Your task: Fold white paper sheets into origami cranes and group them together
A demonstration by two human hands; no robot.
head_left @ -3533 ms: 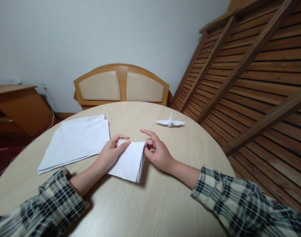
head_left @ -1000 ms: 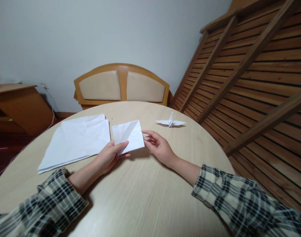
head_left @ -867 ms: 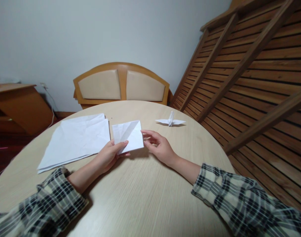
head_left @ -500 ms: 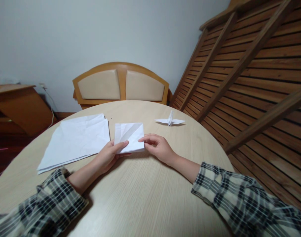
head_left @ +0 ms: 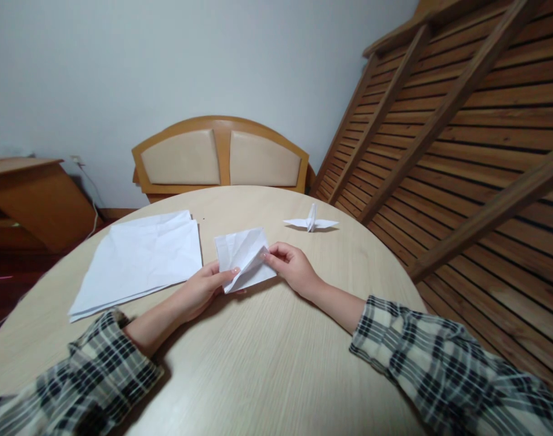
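I hold a small folded white paper (head_left: pixel 242 255) with crease lines just above the round pale wooden table (head_left: pixel 267 363). My left hand (head_left: pixel 202 292) pinches its lower left corner between thumb and fingers. My right hand (head_left: pixel 291 267) pinches its right edge, fingers curled in, and pulls a flap. Both sleeves are plaid.
A stack of larger white sheets (head_left: pixel 140 260) lies to the left on the table. A finished white paper crane (head_left: pixel 311 221) stands at the far right. A wooden chair (head_left: pixel 222 158) sits behind the table, slatted wooden panels (head_left: pixel 462 139) lean at the right, and a wooden cabinet (head_left: pixel 35 200) stands at the left.
The paper lay flat under both hands, then was lifted up by my left hand. My right hand moved in and took hold of its right edge, and the paper now tilts and opens.
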